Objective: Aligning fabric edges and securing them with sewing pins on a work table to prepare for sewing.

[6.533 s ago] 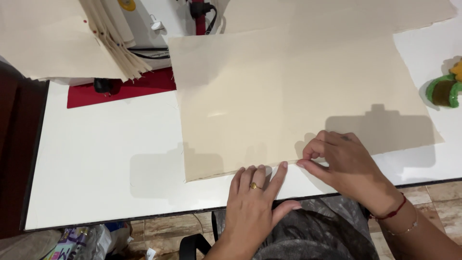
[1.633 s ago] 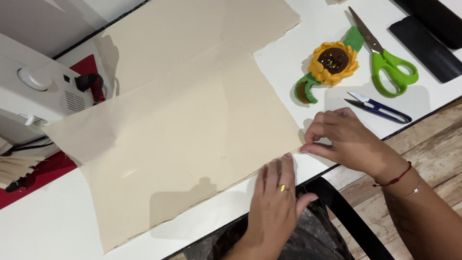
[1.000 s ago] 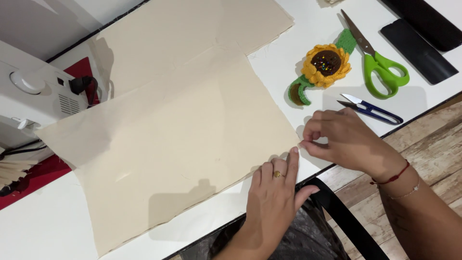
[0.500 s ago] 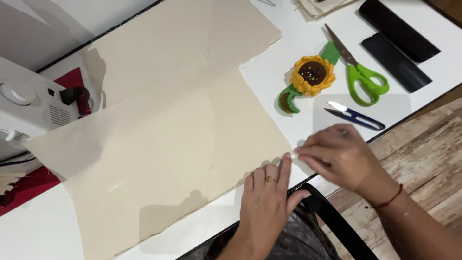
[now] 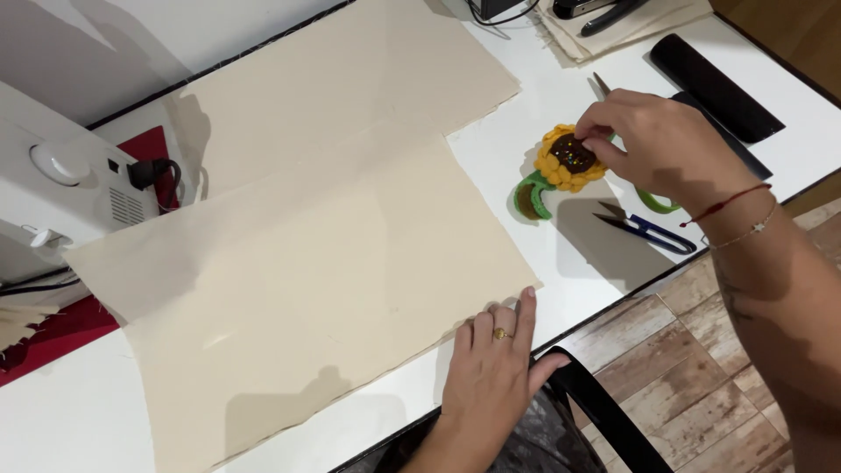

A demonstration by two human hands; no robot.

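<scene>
Pincushion [image 5: 565, 162] lies right of the cloth [image 5: 324, 289]; your right hand [image 5: 657, 144] pinches at it, left hand [image 5: 491, 377] flat on the hem.

White table [image 5: 561, 236], cream fabric [image 5: 333, 254], pincushion [image 5: 561, 166]

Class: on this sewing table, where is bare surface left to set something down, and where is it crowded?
Bare white table shows left of the cream fabric, and between its right edge and the sunflower pincushion. Crowded: around the right hand, with green scissors and thread snips.
</scene>
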